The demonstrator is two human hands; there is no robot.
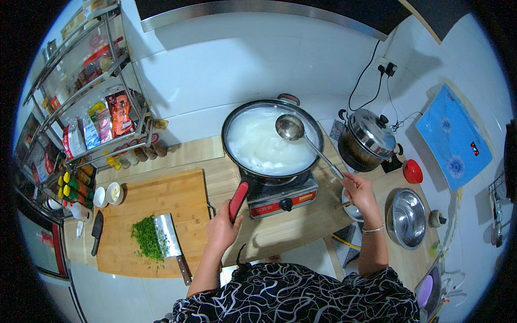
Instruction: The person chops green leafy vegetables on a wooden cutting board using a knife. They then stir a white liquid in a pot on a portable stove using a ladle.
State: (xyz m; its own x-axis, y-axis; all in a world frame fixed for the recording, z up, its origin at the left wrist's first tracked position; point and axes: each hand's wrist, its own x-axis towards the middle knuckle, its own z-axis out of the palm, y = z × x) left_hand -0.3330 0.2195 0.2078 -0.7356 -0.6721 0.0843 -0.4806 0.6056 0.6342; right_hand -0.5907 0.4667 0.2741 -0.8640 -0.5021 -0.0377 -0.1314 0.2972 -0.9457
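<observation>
My left hand [223,226] grips the red-and-black handle [239,198] of a wide dark wok [224,139]. White, cloudy liquid [258,141] fills much of the wok, which sits on a portable gas stove [282,200] with a red front panel. With my right hand [359,194] I hold a long-handled metal ladle [290,127]. The ladle's bowl is over the right half of the liquid; whether it touches the surface I cannot tell. A silver bangle [373,229] is on my right wrist.
At left, a wooden cutting board [181,194] bears chopped green herbs [146,238] and a cleaver [167,234]. A dark-bladed knife [97,230] lies by its left edge. To the right stand a lidded pot [365,139], a red bowl [412,171] and a steel basin [408,218].
</observation>
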